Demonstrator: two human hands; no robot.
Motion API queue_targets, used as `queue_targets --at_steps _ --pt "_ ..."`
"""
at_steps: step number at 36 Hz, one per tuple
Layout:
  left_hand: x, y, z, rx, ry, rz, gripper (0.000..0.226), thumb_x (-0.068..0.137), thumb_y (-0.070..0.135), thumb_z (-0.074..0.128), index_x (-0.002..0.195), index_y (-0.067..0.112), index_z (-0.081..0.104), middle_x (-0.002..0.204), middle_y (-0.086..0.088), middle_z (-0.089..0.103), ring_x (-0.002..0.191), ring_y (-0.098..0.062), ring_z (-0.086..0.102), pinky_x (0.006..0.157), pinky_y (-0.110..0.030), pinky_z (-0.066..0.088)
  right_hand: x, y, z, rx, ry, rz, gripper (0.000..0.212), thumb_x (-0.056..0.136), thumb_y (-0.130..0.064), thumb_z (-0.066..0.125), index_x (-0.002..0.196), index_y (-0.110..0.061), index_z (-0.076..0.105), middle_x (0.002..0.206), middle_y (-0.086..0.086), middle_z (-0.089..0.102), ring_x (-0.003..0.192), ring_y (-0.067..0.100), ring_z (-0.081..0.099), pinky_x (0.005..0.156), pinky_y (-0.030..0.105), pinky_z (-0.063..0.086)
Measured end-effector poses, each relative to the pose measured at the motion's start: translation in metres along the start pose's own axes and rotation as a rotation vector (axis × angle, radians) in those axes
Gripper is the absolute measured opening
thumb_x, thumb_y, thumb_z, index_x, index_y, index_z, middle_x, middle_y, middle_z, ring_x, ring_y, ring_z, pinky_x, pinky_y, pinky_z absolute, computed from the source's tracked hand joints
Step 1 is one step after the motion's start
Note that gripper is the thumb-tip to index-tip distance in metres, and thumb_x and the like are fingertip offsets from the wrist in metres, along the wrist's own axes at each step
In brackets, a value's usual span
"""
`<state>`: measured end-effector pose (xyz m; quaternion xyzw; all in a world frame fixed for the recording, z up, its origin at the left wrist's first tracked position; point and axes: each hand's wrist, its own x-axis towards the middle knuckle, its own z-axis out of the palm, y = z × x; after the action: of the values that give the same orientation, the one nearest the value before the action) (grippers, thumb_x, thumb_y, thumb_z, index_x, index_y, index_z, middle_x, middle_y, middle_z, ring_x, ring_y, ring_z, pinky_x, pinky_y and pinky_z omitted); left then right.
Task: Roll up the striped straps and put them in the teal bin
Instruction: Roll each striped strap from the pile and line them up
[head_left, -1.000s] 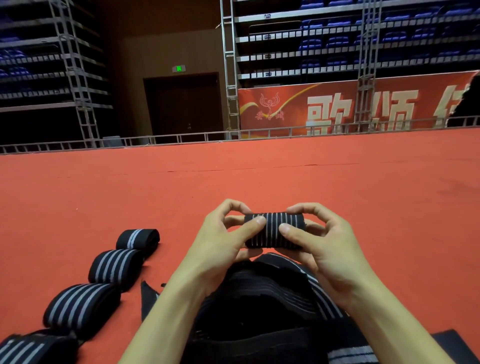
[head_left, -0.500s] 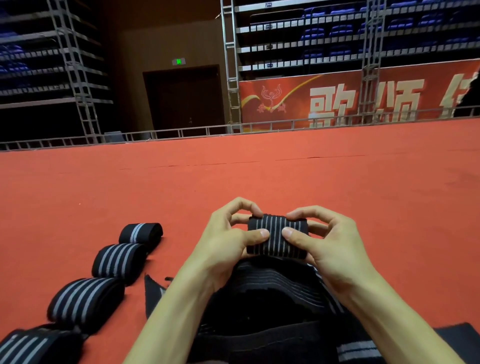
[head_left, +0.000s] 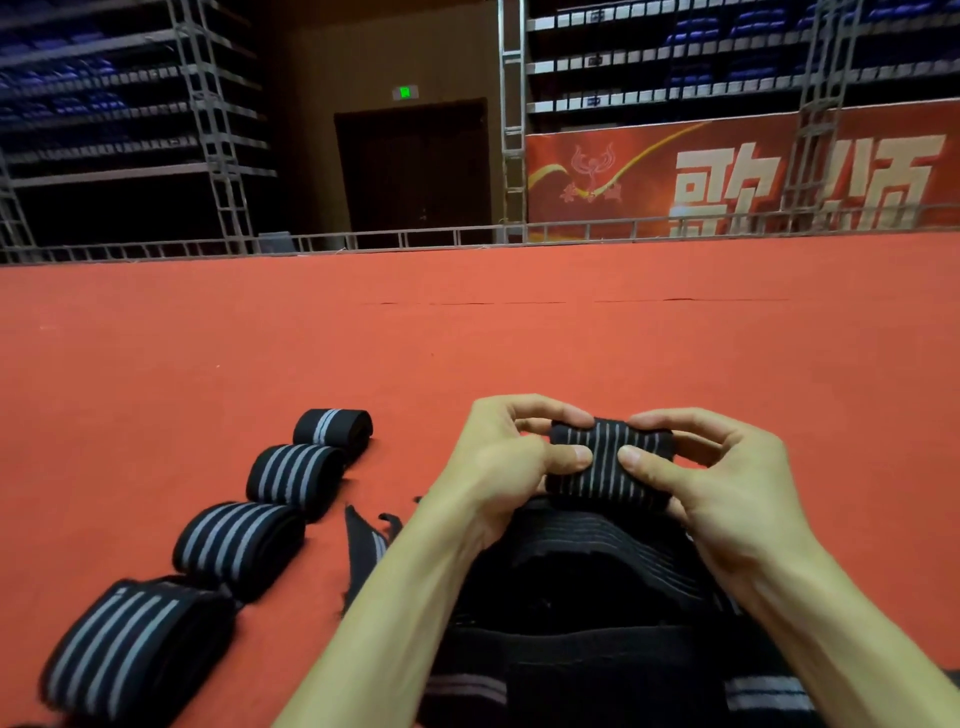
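gripping the striped strap roll (head_left: 610, 462) at centre, our left hand (head_left: 498, 467) and right hand (head_left: 727, 493) curl fingers (head_left: 566, 457) round it so the winding holds tight; finished rolls (head_left: 296, 475) sit at eight o'clock.

You've got red carpet (head_left: 519, 338) all around, metal railing (head_left: 363, 240) along its far edge, dark door (head_left: 415, 171) under a green exit sign (head_left: 404, 93) far centre, red banner (head_left: 649, 171) far right, blue seats (head_left: 62, 101) far left.
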<state>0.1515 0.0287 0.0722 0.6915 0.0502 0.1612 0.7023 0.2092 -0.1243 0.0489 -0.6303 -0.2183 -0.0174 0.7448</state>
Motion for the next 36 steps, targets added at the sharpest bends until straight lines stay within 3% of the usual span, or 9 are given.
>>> queue_targets --at_steps 5,9,13,21,25,30,33,36 --pt "0.004 0.016 -0.014 0.029 0.046 -0.02 0.03 0.08 -0.02 0.064 0.078 0.01 0.069 0.077 -0.003 0.063 0.063 -0.018 0.065 0.061 -0.03 0.059 0.011 -0.014 0.017 0.031 -0.1 0.113 0.023 0.071 0.007 0.077 0.08 -0.014 0.074 0.094 0.013 0.071 0.079 0.036 0.072 0.07 0.05 0.061" --pt "0.014 0.039 -0.051 0.056 0.062 0.039 0.03 0.08 -0.021 0.063 0.082 0.009 0.069 0.09 -0.006 0.059 0.069 -0.016 0.064 0.061 -0.027 0.06 0.036 -0.037 0.052 0.015 -0.194 0.139 0.025 0.073 0.015 0.073 0.083 -0.007 0.068 0.087 0.013 0.065 0.076 0.028 0.069 0.071 0.043 0.062" --pt "0.029 0.039 -0.102 0.055 0.094 0.026 0.027 0.082 -0.019 0.063 0.087 0.006 0.07 0.101 -0.006 0.063 0.076 -0.014 0.067 0.06 -0.024 0.056 0.059 -0.039 0.102 -0.081 -0.285 0.173 0.028 0.074 0.017 0.073 0.081 -0.009 0.066 0.082 0.011 0.063 0.074 0.027 0.065 0.078 0.052 0.058" --pt "0.069 0.01 -0.176 0.194 0.221 -0.069 0.024 0.085 -0.016 0.063 0.095 0.004 0.069 0.093 -0.01 0.065 0.07 -0.016 0.064 0.056 -0.021 0.055 0.106 0.02 0.187 -0.269 -0.289 0.242 0.027 0.071 0.006 0.082 0.076 -0.015 0.067 0.098 0.019 0.067 0.086 0.035 0.069 0.068 0.052 0.061" --pt "0.094 -0.018 -0.196 0.355 0.264 -0.122 0.024 0.085 -0.013 0.065 0.099 0.005 0.07 0.093 -0.006 0.065 0.068 -0.014 0.06 0.054 -0.019 0.052 0.124 0.063 0.208 -0.344 -0.252 0.267 0.027 0.068 0.001 0.086 0.075 -0.017 0.068 0.095 0.017 0.069 0.085 0.036 0.071 0.063 0.054 0.06" --pt "0.116 -0.053 -0.205 0.561 0.291 -0.17 0.022 0.084 -0.005 0.071 0.101 0.009 0.073 0.072 0.001 0.058 0.055 -0.003 0.048 0.049 -0.016 0.041 0.138 0.11 0.216 -0.454 -0.273 0.31 0.026 0.065 -0.006 0.09 0.074 -0.021 0.07 0.094 0.014 0.07 0.083 0.031 0.071 0.059 0.051 0.061" --pt "0.123 -0.066 -0.203 0.654 0.304 -0.193 0.021 0.085 -0.001 0.071 0.096 0.016 0.072 0.082 -0.002 0.064 0.058 -0.009 0.052 0.046 -0.017 0.04 0.14 0.131 0.217 -0.5 -0.266 0.308 0.027 0.062 -0.009 0.092 0.071 -0.023 0.071 0.094 0.012 0.069 0.083 0.029 0.07 0.058 0.048 0.061" --pt "0.13 -0.074 -0.202 0.775 0.308 -0.201 0.021 0.083 -0.001 0.07 0.09 0.018 0.072 0.1 -0.008 0.072 0.076 -0.018 0.062 0.063 -0.021 0.047 0.141 0.14 0.218 -0.54 -0.283 0.286 0.027 0.061 -0.011 0.093 0.07 -0.024 0.071 0.091 0.008 0.071 0.084 0.026 0.07 0.066 0.047 0.062"
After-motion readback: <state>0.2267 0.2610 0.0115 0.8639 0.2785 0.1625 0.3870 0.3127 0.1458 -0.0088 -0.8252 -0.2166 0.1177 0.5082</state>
